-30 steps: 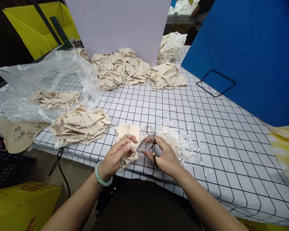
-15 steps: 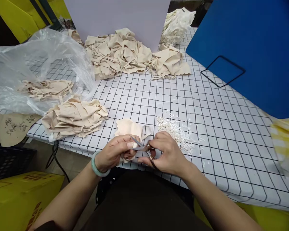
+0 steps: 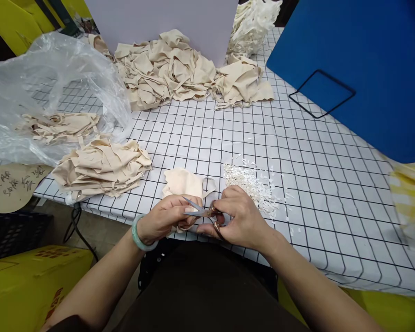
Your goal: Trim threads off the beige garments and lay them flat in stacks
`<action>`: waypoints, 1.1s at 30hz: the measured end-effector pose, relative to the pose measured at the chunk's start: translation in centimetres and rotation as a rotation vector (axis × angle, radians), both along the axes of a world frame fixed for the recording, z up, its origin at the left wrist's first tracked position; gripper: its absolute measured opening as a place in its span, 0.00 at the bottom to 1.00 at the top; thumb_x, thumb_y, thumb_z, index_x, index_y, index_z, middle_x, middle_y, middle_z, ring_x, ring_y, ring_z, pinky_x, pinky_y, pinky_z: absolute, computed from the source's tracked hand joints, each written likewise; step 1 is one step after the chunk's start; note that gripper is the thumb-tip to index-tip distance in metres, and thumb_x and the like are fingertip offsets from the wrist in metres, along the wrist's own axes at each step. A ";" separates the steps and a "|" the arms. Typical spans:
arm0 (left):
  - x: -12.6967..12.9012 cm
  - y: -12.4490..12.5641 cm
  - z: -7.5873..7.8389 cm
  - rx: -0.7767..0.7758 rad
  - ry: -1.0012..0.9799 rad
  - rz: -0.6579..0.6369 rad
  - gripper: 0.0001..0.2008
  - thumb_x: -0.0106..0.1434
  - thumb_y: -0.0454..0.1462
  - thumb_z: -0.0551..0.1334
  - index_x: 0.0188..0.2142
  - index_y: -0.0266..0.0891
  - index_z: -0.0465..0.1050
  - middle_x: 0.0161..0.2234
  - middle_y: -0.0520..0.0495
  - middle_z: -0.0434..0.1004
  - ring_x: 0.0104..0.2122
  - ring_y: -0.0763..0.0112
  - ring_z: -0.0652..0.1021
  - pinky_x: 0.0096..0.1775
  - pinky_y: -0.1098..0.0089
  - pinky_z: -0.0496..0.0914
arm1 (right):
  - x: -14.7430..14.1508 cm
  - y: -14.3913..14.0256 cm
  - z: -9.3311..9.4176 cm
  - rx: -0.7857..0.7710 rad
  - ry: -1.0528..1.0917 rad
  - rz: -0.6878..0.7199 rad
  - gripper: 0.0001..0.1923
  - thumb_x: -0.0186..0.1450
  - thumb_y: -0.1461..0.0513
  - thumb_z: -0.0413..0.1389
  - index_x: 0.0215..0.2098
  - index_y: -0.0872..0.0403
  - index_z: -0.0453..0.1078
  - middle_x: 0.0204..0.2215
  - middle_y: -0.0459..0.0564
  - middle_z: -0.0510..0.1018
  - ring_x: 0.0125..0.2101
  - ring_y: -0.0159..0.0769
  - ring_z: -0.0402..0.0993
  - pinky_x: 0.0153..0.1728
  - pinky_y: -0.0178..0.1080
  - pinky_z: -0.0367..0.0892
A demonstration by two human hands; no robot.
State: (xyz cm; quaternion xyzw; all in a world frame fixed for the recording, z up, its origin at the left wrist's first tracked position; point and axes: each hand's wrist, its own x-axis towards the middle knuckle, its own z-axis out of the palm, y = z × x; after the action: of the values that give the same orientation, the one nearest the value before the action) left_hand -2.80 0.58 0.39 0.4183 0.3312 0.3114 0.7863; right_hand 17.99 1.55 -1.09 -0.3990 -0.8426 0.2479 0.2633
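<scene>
Near the table's front edge, my left hand point(image 3: 171, 214) pinches a beige fabric piece point(image 3: 182, 181), most of which lies flat behind the fingers. A greyish loop point(image 3: 209, 185) sticks out at that piece's right side. My right hand point(image 3: 240, 214) grips a pair of scissors point(image 3: 202, 212) by the handles. The blades are parted and point left at my left fingertips; what lies between them is too small to make out. Just behind my right hand, many small white snippets point(image 3: 251, 184) are scattered on the checked tablecloth.
A beige fabric stack point(image 3: 103, 168) lies at the left, before a clear plastic bag point(image 3: 62, 60) with more pieces. A larger beige heap point(image 3: 169, 69) sits at the back. A blue panel point(image 3: 359, 69) stands at the right. Yellow boxes point(image 3: 31, 286) are below the table.
The view has shifted slightly, so most things on the table sit a little higher in the picture. Both hands keep the same hold; the scissors remain parted at the left fingertips.
</scene>
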 end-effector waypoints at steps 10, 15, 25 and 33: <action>0.1 -0.1 -0.3 -0.038 -0.008 -0.011 0.17 0.63 0.45 0.61 0.24 0.36 0.64 0.22 0.51 0.59 0.21 0.77 0.59 0.23 0.73 0.52 | 0.3 0.0 -0.1 -0.003 -0.015 -0.020 0.29 0.57 0.43 0.63 0.13 0.52 0.59 0.11 0.41 0.59 0.19 0.29 0.56 0.30 0.39 0.57; 0.3 0.1 -0.1 0.026 0.054 0.020 0.15 0.62 0.43 0.61 0.24 0.36 0.68 0.25 0.50 0.62 0.23 0.75 0.63 0.25 0.72 0.60 | 0.6 0.2 -0.5 -0.040 0.048 -0.109 0.30 0.57 0.43 0.63 0.12 0.53 0.61 0.12 0.42 0.58 0.18 0.29 0.54 0.29 0.39 0.58; 1.0 -0.8 -0.2 0.418 0.328 0.414 0.11 0.66 0.41 0.62 0.30 0.38 0.79 0.35 0.45 0.66 0.39 0.66 0.70 0.41 0.68 0.68 | -1.8 0.1 -2.0 -0.685 0.640 -0.284 0.17 0.60 0.47 0.62 0.32 0.52 0.76 0.29 0.47 0.79 0.31 0.37 0.74 0.33 0.39 0.71; 1.8 -1.3 -0.8 0.244 0.269 0.509 0.11 0.66 0.43 0.62 0.32 0.38 0.77 0.33 0.47 0.67 0.34 0.69 0.71 0.37 0.70 0.68 | -2.7 -0.4 -1.7 -0.790 0.698 -0.245 0.17 0.57 0.48 0.65 0.34 0.52 0.76 0.29 0.47 0.78 0.31 0.35 0.74 0.33 0.37 0.71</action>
State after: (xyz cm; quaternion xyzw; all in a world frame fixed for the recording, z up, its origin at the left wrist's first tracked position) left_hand -1.00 -0.72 -0.44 0.4508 0.4863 0.4777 0.5763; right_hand 15.34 1.16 -2.75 -0.4568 -0.4948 0.6314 0.3846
